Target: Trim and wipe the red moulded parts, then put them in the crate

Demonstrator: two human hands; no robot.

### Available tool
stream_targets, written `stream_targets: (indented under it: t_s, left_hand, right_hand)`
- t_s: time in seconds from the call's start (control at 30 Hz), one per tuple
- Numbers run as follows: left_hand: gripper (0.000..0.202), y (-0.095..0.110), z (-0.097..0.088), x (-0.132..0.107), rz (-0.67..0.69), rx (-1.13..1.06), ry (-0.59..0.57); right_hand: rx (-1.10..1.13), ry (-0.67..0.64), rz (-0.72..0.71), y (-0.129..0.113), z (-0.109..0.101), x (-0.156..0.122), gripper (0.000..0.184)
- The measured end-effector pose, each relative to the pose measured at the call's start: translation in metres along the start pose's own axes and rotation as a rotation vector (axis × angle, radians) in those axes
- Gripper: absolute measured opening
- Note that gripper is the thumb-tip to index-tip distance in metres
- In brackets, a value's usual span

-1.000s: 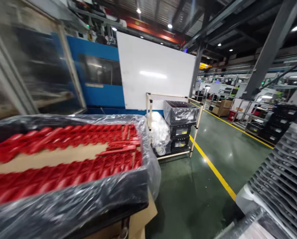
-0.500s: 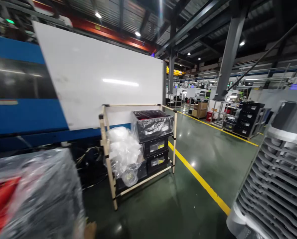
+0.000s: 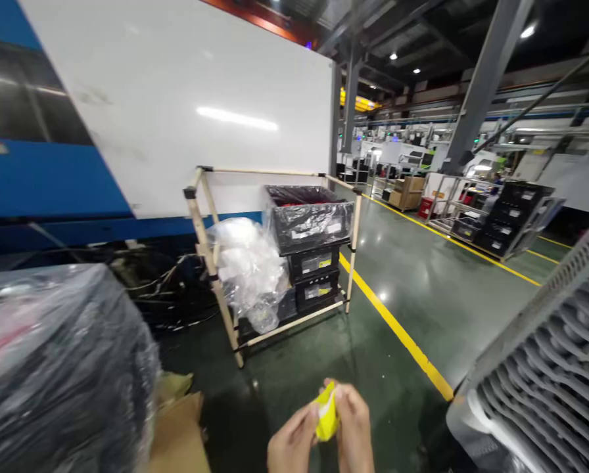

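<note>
Yellow packet (image 3: 327, 412) here, clenched between my left hand (image 3: 292, 441) and right hand (image 3: 354, 430), low over the green floor (image 3: 294, 374). A fumbled pinch could drop it by the cardboard (image 3: 179, 437) and plastic-wrapped bin (image 3: 62, 355); further off, the wooden rack (image 3: 259, 171) holds black crates (image 3: 314, 266).

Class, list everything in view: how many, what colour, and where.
Blue machine: one, blue, far left.
White panel: one, white, beside the machine.
Pipe rack: one, beige, centre.
Lined crate: one, black, rack top.
Lower crates: two, black, below it.
Plastic bundle: one, clear, inside the rack.
Wrapped bin: one, black, lower left.
Cardboard box: one, brown, beside the bin.
Floor line: one, yellow, centre right.
Slotted stack: one, grey, lower right.
Yellow item: one, yellow and white, between the hands.
Left hand: one, on the item.
Right hand: one, on the item.
</note>
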State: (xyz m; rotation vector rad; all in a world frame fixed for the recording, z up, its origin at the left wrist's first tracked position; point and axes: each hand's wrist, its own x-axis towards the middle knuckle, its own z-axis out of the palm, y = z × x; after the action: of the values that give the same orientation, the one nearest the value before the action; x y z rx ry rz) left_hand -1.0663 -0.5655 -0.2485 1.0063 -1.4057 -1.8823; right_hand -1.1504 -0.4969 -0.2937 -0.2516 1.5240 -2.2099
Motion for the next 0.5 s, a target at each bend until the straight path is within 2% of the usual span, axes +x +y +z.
stream_targets:
  t_s: [0.1, 0.2, 0.27, 0.37, 0.5]
  left_hand:
    - [0.058, 0.003, 0.010, 0.010, 0.013, -0.139, 0.053]
    - [0.060, 0.003, 0.005, 0.031, 0.027, -0.218, 0.120]
    - [0.061, 0.004, -0.002, 0.053, 0.058, -0.180, 0.093]
    - [0.059, 0.010, -0.015, 0.092, 0.141, -0.103, 0.087]
    - [0.053, 0.025, -0.034, 0.138, 0.260, -0.068, 0.186]
  right_hand:
    - [-0.098, 0.034, -0.035, -0.001, 0.032, 0.016, 0.049]
    - [-0.176, 0.076, -0.083, 0.004, 0.051, 0.036, 0.046]
    - [-0.224, 0.067, -0.129, 0.010, 0.065, 0.051, 0.043]
    - [-0.286, -0.052, -0.183, 0.020, 0.091, 0.076, 0.041]
    - [-0.359, -0.371, -0.187, 0.024, 0.129, 0.118, 0.042]
